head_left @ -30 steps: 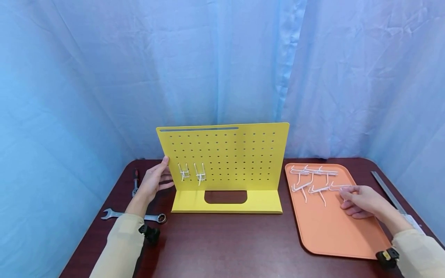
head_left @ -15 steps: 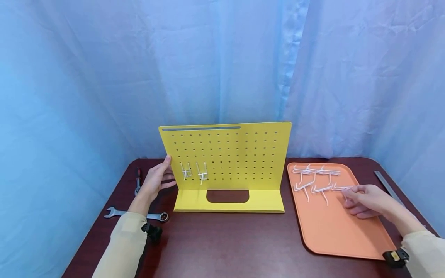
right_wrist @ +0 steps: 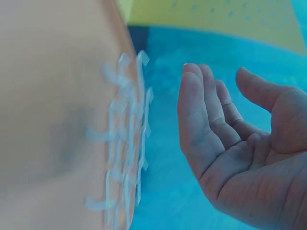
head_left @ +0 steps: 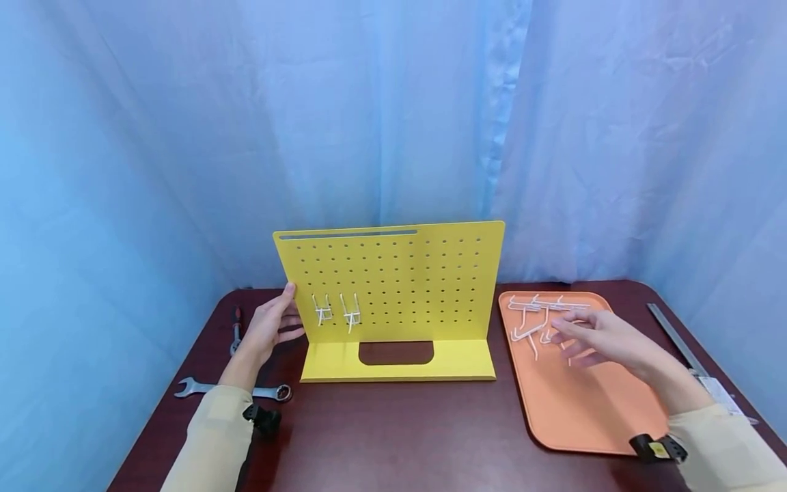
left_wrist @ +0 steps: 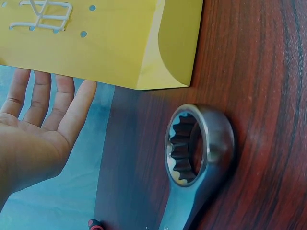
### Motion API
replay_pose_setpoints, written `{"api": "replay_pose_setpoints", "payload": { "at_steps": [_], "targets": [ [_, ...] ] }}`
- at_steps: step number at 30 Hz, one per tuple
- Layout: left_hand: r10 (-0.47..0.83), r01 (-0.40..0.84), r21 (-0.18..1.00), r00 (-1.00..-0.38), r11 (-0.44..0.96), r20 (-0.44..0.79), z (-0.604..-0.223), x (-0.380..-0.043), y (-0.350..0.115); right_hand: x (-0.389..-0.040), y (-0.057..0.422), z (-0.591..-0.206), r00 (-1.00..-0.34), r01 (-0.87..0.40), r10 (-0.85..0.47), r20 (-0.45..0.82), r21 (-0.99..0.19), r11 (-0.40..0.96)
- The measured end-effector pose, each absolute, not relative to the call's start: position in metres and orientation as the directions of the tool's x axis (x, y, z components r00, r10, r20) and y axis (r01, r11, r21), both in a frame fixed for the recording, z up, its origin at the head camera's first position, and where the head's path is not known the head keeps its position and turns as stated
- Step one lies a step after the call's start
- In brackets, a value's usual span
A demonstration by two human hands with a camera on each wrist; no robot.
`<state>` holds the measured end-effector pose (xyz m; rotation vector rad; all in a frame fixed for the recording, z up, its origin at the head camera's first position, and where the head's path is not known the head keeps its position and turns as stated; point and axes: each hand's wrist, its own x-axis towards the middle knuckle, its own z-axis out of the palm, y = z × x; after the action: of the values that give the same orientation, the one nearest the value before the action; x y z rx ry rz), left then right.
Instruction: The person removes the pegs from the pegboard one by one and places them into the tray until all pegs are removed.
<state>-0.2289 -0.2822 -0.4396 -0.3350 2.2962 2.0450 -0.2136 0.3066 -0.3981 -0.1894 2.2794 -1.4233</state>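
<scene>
My left hand point(head_left: 261, 328) holds the left edge of a yellow pegboard point(head_left: 420, 285), thumb at the front and fingers behind it. The left wrist view shows those fingers point(left_wrist: 64, 96) reaching behind the panel. Two white wire hooks hang low on the board's left side, the outer hook point(head_left: 322, 315) and the inner hook point(head_left: 352, 318). Above an orange tray point(head_left: 584, 417), my right hand point(head_left: 605, 338) is spread with nothing in it. Several white pegboard hooks point(head_left: 526, 333) lie in the tray; my right hand partly covers them in the head view.
A combination wrench point(head_left: 267, 392) lies beside my left forearm, its ring end point(left_wrist: 218, 139) close in the left wrist view. Behind it is a red-and-black-handled tool point(head_left: 236, 328). A metal ruler-like strip point(head_left: 676, 335) lies right of the tray. Blue curtains point(head_left: 393, 123) surround the dark table point(head_left: 393, 437).
My right hand has moved left and up from the rightmost hook in the tray, its fingers now parted. The left hand stays on the board's edge. The head view has shifted slightly.
</scene>
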Motion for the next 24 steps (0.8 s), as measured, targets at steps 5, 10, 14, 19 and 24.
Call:
{"api": "replay_pose_setpoints", "payload": {
  "at_steps": [5, 10, 14, 19, 24],
  "targets": [
    [-0.125, -0.184, 0.978, -0.977, 0.096, -0.172, -0.441, -0.229, -0.283, -0.208, 0.273, -0.385, -0.882, 0.069, -0.418, -0.218, -0.937, 0.343],
    [-0.126, -0.191, 0.977, -0.976, 0.098, -0.178, -0.441, -0.229, -0.284, -0.203, 0.238, -0.379, -0.871, 0.019, -0.476, -0.125, -0.975, 0.222],
    [-0.123, -0.189, 0.977, -0.976, 0.095, -0.177, -0.441, -0.229, -0.285, -0.203, 0.211, -0.376, -0.844, 0.033, -0.529, -0.089, -0.993, 0.114],
    [-0.117, -0.183, 0.979, -0.978, 0.085, -0.173, -0.44, -0.228, -0.284, -0.203, 0.173, -0.376, -0.823, 0.074, -0.564, -0.066, -0.997, 0.009],
    [-0.121, -0.184, 0.98, -0.977, 0.082, -0.173, -0.439, -0.228, -0.282, -0.203, 0.131, -0.382, -0.8, 0.116, -0.599, -0.041, -0.989, -0.088]
  ]
}}
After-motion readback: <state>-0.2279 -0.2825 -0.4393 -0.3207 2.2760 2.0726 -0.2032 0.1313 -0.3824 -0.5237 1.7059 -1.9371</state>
